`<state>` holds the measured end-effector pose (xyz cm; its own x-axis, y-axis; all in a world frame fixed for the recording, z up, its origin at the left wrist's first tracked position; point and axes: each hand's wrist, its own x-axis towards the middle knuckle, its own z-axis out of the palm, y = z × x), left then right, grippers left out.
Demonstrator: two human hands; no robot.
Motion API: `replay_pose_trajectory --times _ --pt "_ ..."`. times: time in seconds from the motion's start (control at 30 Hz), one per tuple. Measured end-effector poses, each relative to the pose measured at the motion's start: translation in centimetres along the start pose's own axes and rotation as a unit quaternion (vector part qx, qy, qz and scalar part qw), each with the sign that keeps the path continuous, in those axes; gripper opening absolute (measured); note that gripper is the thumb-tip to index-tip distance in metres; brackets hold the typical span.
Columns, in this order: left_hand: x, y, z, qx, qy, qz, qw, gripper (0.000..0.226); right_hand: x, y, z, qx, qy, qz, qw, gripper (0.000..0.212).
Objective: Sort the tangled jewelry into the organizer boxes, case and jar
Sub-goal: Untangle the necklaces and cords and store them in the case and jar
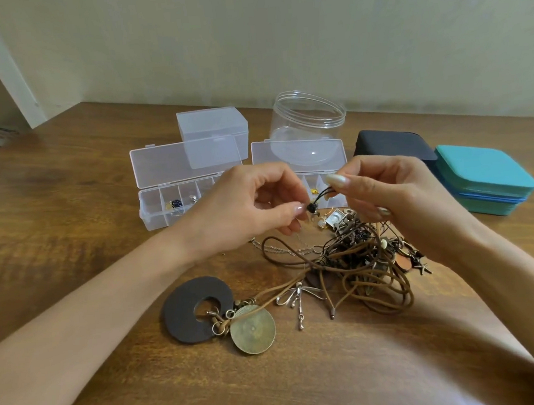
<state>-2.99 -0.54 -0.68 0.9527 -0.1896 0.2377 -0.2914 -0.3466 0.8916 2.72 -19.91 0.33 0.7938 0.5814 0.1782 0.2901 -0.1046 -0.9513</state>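
I have both hands raised over the wooden table (71,222), just above the tangled jewelry (358,259). My left hand (243,204) pinches a small black bead (310,208) between thumb and forefinger, and my right hand (395,199) pinches the thin black cord (323,194) that runs from that bead, its other fingers curled. The tangle lies below my right hand, a knot of brown leather cords, chains and charms. From it a cord trails toward me to a dark wooden ring pendant (185,312) and a brass disc (252,328) overlapping it, with a silver dragonfly charm (297,295) near them. My hands cover part of the compartments of the left organizer box (152,207) and the right organizer box (298,152), both with lids up. Behind those lids stand a small clear box (213,127) and the open jar (307,117). Off to the right sit a dark case (391,146) and a teal case (485,177), both closed and touching.
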Motion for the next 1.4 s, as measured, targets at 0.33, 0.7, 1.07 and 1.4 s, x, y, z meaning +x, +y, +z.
replay_pose_trajectory --times 0.33,0.7,1.07,1.4 --pt "0.04 -0.1 -0.14 -0.004 0.007 0.026 1.0 0.007 -0.1 -0.03 0.37 -0.053 0.009 -0.01 0.998 0.019" --pt "-0.16 -0.3 0.19 0.105 0.104 0.125 0.981 0.011 -0.17 -0.15 0.8 -0.053 0.018 -0.009 0.998 0.028" --pt "0.33 -0.22 -0.05 -0.11 0.05 0.021 0.992 0.011 0.08 0.34 0.24 -0.063 -0.007 0.017 0.998 0.028" --pt "0.19 -0.38 -0.15 -0.011 0.005 0.01 1.0 0.005 -0.11 -0.13 0.19 -0.036 0.031 0.011 0.999 0.033"
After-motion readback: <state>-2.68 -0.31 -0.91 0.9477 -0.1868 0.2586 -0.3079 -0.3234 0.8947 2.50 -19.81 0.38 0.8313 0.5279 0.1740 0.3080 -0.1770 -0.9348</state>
